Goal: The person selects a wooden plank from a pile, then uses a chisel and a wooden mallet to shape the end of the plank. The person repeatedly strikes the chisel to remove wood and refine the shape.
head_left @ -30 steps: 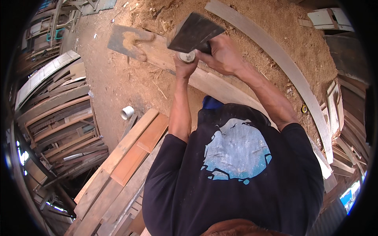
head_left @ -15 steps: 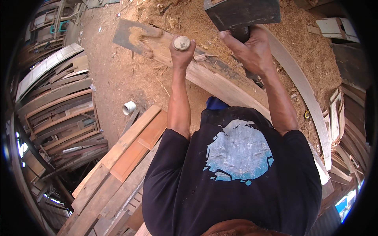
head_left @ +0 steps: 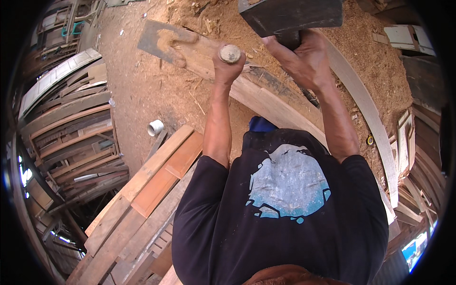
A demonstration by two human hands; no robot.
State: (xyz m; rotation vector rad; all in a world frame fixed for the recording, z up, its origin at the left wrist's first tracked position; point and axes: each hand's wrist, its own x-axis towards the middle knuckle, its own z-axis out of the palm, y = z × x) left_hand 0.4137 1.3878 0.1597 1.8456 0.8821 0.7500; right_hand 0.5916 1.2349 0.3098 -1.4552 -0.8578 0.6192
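Note:
My left hand (head_left: 229,69) is wrapped round an upright chisel (head_left: 230,54). Only the round, worn butt of its wooden handle shows; the fist hides the rest, so I cannot tell if its tip touches wood. Under it lies a long wooden board (head_left: 266,102), slanting from upper left to lower right, with a dark patch and sawdust at its far end. My right hand (head_left: 306,61) grips the short handle of a dark block-headed mallet (head_left: 294,16). The mallet's head is raised at the top edge, right of the chisel and partly out of view.
Sawdust covers the ground (head_left: 156,95). A long curved plank (head_left: 363,95) lies on the right, a small yellow roll (head_left: 370,139) beside it. Planks and a panel (head_left: 156,190) are stacked at lower left, near a white pipe piece (head_left: 155,127). Timber racks (head_left: 76,137) line the left.
My left hand has shifted a little to the right along the board with the chisel. The mallet in my right hand has risen slightly and looks larger.

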